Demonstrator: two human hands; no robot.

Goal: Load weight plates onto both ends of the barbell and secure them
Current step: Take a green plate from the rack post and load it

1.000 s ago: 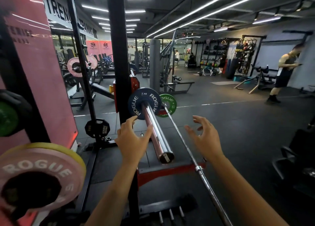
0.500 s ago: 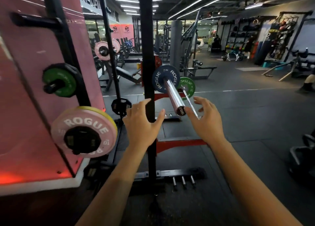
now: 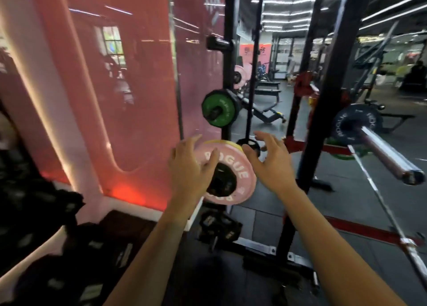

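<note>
A pink ROGUE weight plate (image 3: 242,174) hangs on a storage peg of the black rack, with a yellow plate edge behind it. My left hand (image 3: 188,167) is spread over the plate's left side, fingers apart. My right hand (image 3: 269,162) hovers open at its right edge. Whether either hand touches the plate is unclear. A green plate (image 3: 218,111) sits on a higher peg. The barbell sleeve (image 3: 388,155) juts out at the right, carrying a dark blue ROGUE plate (image 3: 346,125).
A black rack upright (image 3: 323,121) stands between the pink plate and the barbell. Small black plates (image 3: 219,227) hang low on the rack. A pink wall panel (image 3: 129,98) fills the left. A second thin bar (image 3: 388,213) slants across the floor at the right.
The view has swung left from the barbell end to the storage pegs. Both hands left the sleeve and now flank the pink plate, which has come close.
</note>
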